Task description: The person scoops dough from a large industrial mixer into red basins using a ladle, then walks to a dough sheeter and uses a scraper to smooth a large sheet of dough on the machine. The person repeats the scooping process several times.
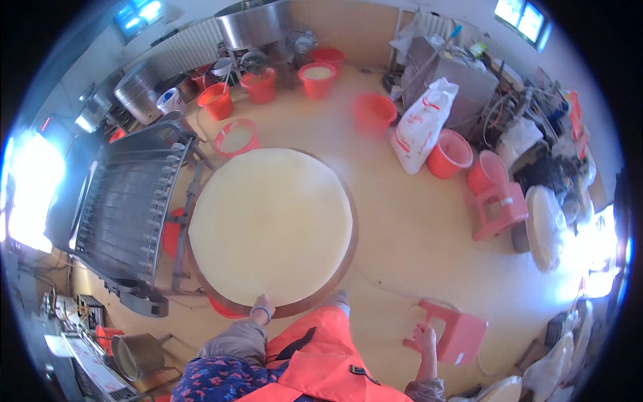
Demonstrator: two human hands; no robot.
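A wide, pale yellow round sheet (271, 221), or a stack of such sheets, covers most of a brown round board (351, 248) in front of me. At its near edge is my left hand (263, 307), its fingers pressed together against the rim of the sheet. Whatever lies between those fingers is too small to make out. My right hand (424, 336) is held out to the right, curled closed, with nothing visible in it. Behind it in the picture is a red plastic stool (462, 335). An orange-red apron (321, 362) covers my front.
Left of the board stands a dark slatted metal machine (127, 214). Beyond it sit several red buckets (216, 104) and a bucket of pale contents (317, 77). A white sack (423, 127) leans by a metal cabinet (462, 80). Another stool (499, 209) stands right.
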